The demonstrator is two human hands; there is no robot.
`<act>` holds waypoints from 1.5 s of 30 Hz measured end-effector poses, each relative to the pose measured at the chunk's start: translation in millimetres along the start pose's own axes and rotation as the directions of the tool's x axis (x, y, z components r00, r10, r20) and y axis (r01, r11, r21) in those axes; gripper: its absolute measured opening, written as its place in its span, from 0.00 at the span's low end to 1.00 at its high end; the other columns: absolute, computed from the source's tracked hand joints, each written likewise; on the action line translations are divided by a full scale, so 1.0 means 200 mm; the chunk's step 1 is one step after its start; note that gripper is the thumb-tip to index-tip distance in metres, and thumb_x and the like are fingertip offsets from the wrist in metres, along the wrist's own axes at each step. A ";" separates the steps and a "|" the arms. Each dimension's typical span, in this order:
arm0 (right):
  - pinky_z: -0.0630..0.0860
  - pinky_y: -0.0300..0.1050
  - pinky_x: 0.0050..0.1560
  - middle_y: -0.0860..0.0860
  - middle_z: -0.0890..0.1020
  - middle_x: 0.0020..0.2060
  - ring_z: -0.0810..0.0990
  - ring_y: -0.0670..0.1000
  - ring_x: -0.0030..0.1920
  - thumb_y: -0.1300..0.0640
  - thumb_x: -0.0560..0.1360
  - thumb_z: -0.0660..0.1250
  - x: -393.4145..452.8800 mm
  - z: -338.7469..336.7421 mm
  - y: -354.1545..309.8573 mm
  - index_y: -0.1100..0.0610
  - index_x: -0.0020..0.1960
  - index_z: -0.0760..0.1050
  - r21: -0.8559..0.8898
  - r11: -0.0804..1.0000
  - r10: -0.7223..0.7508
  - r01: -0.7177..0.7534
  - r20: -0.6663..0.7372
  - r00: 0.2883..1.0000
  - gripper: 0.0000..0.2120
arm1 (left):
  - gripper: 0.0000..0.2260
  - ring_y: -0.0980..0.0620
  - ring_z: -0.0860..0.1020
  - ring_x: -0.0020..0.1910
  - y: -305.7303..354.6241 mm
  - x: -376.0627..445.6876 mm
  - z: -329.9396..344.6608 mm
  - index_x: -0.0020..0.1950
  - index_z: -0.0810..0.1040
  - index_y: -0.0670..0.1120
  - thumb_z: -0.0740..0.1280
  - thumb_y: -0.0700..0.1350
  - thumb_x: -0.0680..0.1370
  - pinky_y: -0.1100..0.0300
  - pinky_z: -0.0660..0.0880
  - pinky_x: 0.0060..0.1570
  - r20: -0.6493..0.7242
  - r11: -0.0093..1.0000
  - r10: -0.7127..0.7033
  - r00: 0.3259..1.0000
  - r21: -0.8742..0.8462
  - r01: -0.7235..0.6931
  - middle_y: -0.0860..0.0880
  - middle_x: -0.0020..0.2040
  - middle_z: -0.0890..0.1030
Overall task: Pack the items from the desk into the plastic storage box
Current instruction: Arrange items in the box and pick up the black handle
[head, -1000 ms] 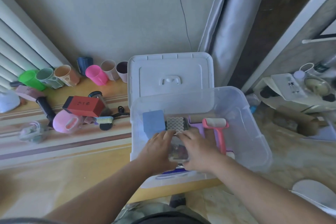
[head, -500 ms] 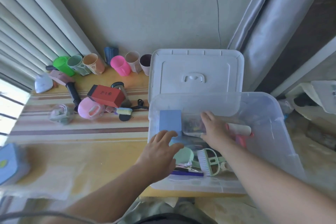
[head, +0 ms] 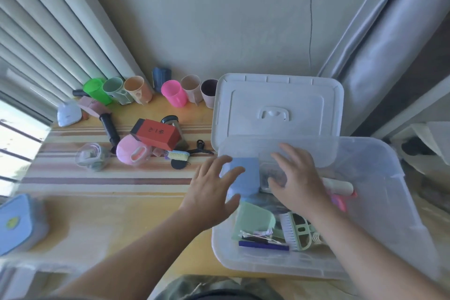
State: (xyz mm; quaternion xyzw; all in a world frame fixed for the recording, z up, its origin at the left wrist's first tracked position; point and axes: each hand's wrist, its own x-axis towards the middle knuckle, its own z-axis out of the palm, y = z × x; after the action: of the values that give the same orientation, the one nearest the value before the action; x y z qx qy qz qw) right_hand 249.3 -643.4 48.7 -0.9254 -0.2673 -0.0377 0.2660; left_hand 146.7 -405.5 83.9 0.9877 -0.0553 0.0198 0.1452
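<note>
The clear plastic storage box (head: 379,202) stands on the right of the desk, its white lid (head: 277,105) leaning behind it. Inside lie a blue block (head: 246,175), a small clear case (head: 272,175), a pink lint roller (head: 341,190), a green dustpan (head: 253,219) and a green brush (head: 297,229). My left hand (head: 211,192) hovers with spread fingers at the box's left wall, holding nothing. My right hand (head: 297,178) is spread over the clear case inside the box, empty. On the desk lie a red box (head: 155,134) and a pink round case (head: 131,153).
Several cups (head: 170,92) line the wall at the back of the desk. A black handle (head: 109,129), a small brush (head: 179,154), a clear pouch (head: 91,157) and a white object (head: 68,114) lie left of the box. A blue case (head: 14,224) sits at the near left edge.
Both hands let go of the clear case, now lying at the back of the box. My left hand drew out toward the box's left wall. The view turned left.
</note>
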 end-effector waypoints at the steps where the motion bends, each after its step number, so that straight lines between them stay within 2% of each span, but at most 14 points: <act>1: 0.73 0.61 0.67 0.58 0.74 0.70 0.73 0.66 0.64 0.57 0.68 0.76 0.04 0.00 -0.09 0.59 0.64 0.80 0.001 0.999 -0.047 0.047 -0.038 0.998 0.25 | 0.26 0.43 0.69 0.70 -0.06 0.02 -0.04 0.72 0.72 0.57 0.70 0.56 0.74 0.46 0.69 0.67 -0.030 0.998 -0.057 0.998 -0.032 0.056 0.49 0.71 0.71; 5: 0.73 0.58 0.65 0.57 0.75 0.67 0.73 0.64 0.64 0.55 0.69 0.71 0.26 0.09 -0.51 0.58 0.63 0.80 0.040 0.980 -0.192 0.193 -0.026 0.981 0.22 | 0.27 0.44 0.68 0.68 -0.43 0.02 -0.18 0.71 0.73 0.58 0.72 0.55 0.73 0.45 0.69 0.66 -0.096 0.970 -0.241 0.966 -0.046 0.238 0.51 0.69 0.71; 8: 0.76 0.59 0.61 0.54 0.74 0.65 0.73 0.62 0.64 0.57 0.69 0.71 0.40 0.29 -0.80 0.57 0.64 0.79 0.071 0.969 -0.240 0.236 0.053 0.969 0.24 | 0.25 0.42 0.68 0.68 -0.80 -0.07 -0.21 0.69 0.73 0.60 0.72 0.53 0.72 0.40 0.69 0.67 -0.047 0.923 -0.384 0.922 -0.047 0.382 0.50 0.70 0.71; 11: 0.77 0.61 0.58 0.52 0.74 0.66 0.72 0.61 0.62 0.56 0.69 0.68 0.53 0.56 -1.05 0.53 0.66 0.76 0.037 0.971 -0.238 0.236 0.202 0.950 0.24 | 0.27 0.41 0.66 0.71 -1.20 -0.21 -0.20 0.72 0.70 0.60 0.71 0.53 0.73 0.42 0.67 0.70 0.079 0.847 -0.531 0.844 0.014 0.532 0.49 0.73 0.67; 15: 0.75 0.60 0.62 0.50 0.71 0.69 0.70 0.59 0.64 0.55 0.71 0.68 0.69 0.94 -1.33 0.50 0.70 0.71 -0.019 0.968 -0.219 0.250 0.420 0.881 0.27 | 0.35 0.38 0.60 0.76 -1.72 -0.41 -0.22 0.78 0.61 0.62 0.69 0.53 0.72 0.42 0.63 0.74 0.197 0.726 -0.681 0.705 0.053 0.686 0.47 0.78 0.58; 18: 0.74 0.58 0.63 0.49 0.67 0.72 0.68 0.59 0.65 0.55 0.73 0.68 0.82 1.17 -1.51 0.49 0.71 0.69 -0.063 0.967 -0.173 0.246 0.542 0.822 0.27 | 0.42 0.37 0.57 0.77 -2.07 -0.47 -0.24 0.80 0.53 0.62 0.71 0.53 0.71 0.41 0.61 0.75 0.199 0.674 -0.734 0.650 0.093 0.733 0.44 0.80 0.51; 23: 0.77 0.57 0.59 0.46 0.54 0.77 0.67 0.60 0.71 0.57 0.77 0.68 0.98 1.44 -1.67 0.46 0.74 0.61 -0.093 0.985 -0.049 0.148 0.666 0.745 0.29 | 0.49 0.36 0.53 0.80 -2.47 -0.42 -0.19 0.82 0.45 0.62 0.74 0.58 0.71 0.40 0.63 0.75 0.244 0.700 -0.709 0.661 0.128 0.703 0.44 0.81 0.48; 26: 0.75 0.57 0.60 0.47 0.54 0.78 0.67 0.61 0.70 0.57 0.77 0.68 1.03 1.53 -1.70 0.45 0.74 0.61 -0.111 0.981 -0.044 0.160 0.675 0.736 0.29 | 0.50 0.35 0.52 0.80 -2.56 -0.35 -0.12 0.81 0.43 0.63 0.73 0.64 0.70 0.39 0.63 0.74 0.300 0.732 -0.665 0.684 0.085 0.675 0.45 0.81 0.48; 30: 0.76 0.55 0.55 0.49 0.60 0.76 0.68 0.60 0.65 0.53 0.77 0.68 1.09 1.58 -1.75 0.45 0.72 0.63 -0.134 0.967 -0.083 0.217 0.640 0.764 0.26 | 0.45 0.33 0.63 0.72 -2.56 -0.34 -0.05 0.80 0.47 0.64 0.74 0.57 0.72 0.41 0.73 0.65 0.323 0.748 -0.634 0.703 0.023 0.664 0.43 0.76 0.55; 34: 0.78 0.61 0.57 0.49 0.64 0.74 0.66 0.59 0.67 0.48 0.77 0.65 1.21 1.69 -1.84 0.45 0.74 0.64 -0.111 0.968 -0.113 0.226 0.610 0.784 0.27 | 0.45 0.37 0.67 0.67 -2.51 -0.43 -0.06 0.77 0.51 0.68 0.75 0.59 0.67 0.45 0.76 0.60 0.340 0.774 -0.595 0.729 -0.001 0.633 0.46 0.72 0.60; 38: 0.71 0.61 0.64 0.54 0.67 0.74 0.64 0.62 0.71 0.44 0.80 0.62 1.39 1.83 -1.98 0.44 0.78 0.59 -0.199 0.946 -0.087 0.255 0.603 0.793 0.28 | 0.47 0.40 0.66 0.70 -2.46 -0.59 -0.12 0.79 0.47 0.69 0.74 0.60 0.69 0.46 0.77 0.62 0.265 0.777 -0.588 0.764 -0.080 0.625 0.48 0.73 0.59; 40: 0.64 0.68 0.69 0.57 0.69 0.74 0.61 0.66 0.74 0.43 0.81 0.61 1.46 1.92 -2.04 0.41 0.78 0.58 -0.312 0.919 0.032 0.242 0.670 0.742 0.27 | 0.48 0.40 0.65 0.70 -2.44 -0.65 -0.15 0.79 0.44 0.70 0.74 0.58 0.69 0.46 0.76 0.62 0.256 0.766 -0.604 0.755 -0.074 0.638 0.48 0.73 0.58; 43: 0.48 0.80 0.70 0.58 0.72 0.73 0.55 0.69 0.77 0.48 0.80 0.61 1.45 2.03 -2.10 0.41 0.75 0.69 -0.474 0.828 0.219 0.300 0.765 0.606 0.23 | 0.49 0.40 0.66 0.69 -2.47 -0.75 -0.17 0.79 0.43 0.70 0.74 0.57 0.69 0.46 0.75 0.63 0.260 0.747 -0.626 0.735 -0.070 0.661 0.48 0.74 0.59; 45: 0.43 0.81 0.70 0.58 0.74 0.70 0.55 0.69 0.76 0.52 0.78 0.61 1.37 2.04 -2.13 0.43 0.71 0.74 -0.492 0.791 0.216 0.364 0.781 0.587 0.22 | 0.51 0.39 0.67 0.69 -2.50 -0.81 -0.17 0.80 0.43 0.67 0.74 0.56 0.68 0.46 0.74 0.66 0.253 0.725 -0.651 0.716 -0.071 0.685 0.47 0.74 0.60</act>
State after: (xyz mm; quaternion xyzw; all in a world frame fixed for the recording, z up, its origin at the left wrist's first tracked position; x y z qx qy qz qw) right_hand 235.2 0.2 -41.5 -0.8594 -0.3715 0.2899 -0.1982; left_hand 43.0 97.4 -34.4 0.9218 0.2897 -0.1430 0.2144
